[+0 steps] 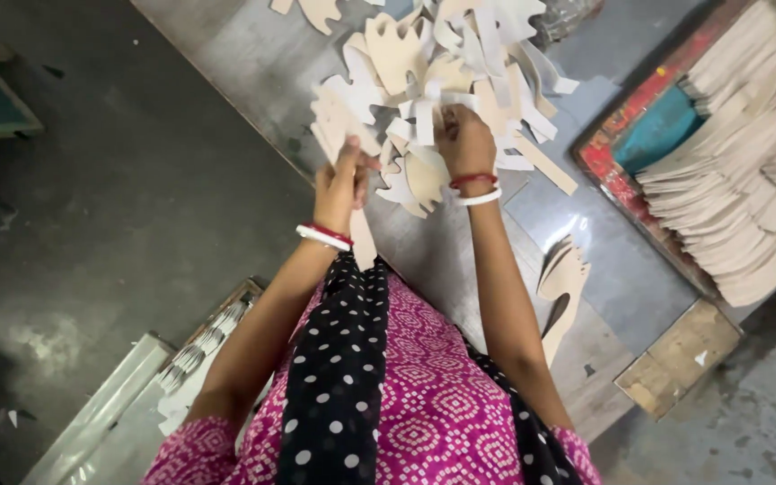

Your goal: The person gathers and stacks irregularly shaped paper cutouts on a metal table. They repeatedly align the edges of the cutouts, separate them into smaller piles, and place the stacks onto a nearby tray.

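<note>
My left hand [341, 180] grips a stack of pale cut-out card pieces [341, 121] at the table's near edge. My right hand [462, 139] is closed on a white card strip [424, 121] in the loose pile of cut-outs [442, 54]. Both wrists wear red and white bangles. The pile spreads across the grey table top [253, 54] ahead of me.
A small stack of shaped pieces [563, 278] lies at the table's right. A tray with a red rim [608, 166] holds several rows of stacked pieces. A wooden block [680, 359] sits on the floor. Bundles lie in a box [195, 359] on the left.
</note>
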